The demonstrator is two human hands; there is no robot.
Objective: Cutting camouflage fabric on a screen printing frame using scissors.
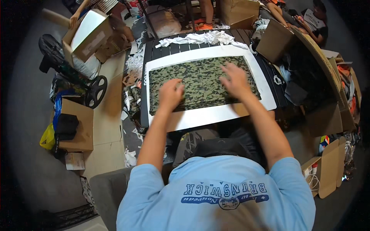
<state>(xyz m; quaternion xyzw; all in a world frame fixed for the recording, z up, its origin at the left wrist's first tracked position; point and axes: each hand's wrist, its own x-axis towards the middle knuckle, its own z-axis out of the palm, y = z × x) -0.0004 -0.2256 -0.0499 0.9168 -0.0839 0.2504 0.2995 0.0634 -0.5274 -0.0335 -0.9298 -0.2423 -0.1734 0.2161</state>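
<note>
A flat stack of camouflage fabric (pixel 202 82) in green, brown and black lies in front of me, its layered edges showing along the near side. Under it is a white board (pixel 192 120) with its borders showing around the fabric. My left hand (pixel 170 93) rests on the left part of the stack, thumb apart from the bent fingers. On the right part, my right hand (pixel 236 81) lies with its fingers spread, touching the fabric. Neither hand grips anything that I can see.
The board sits on a black slatted table (pixel 148 54). White cloth strips (pixel 200 39) lie along its far edge. A large open carton (pixel 331 69) stands close on the right; another cardboard box (pixel 81 131) is at left. Other people sit or work around the far side.
</note>
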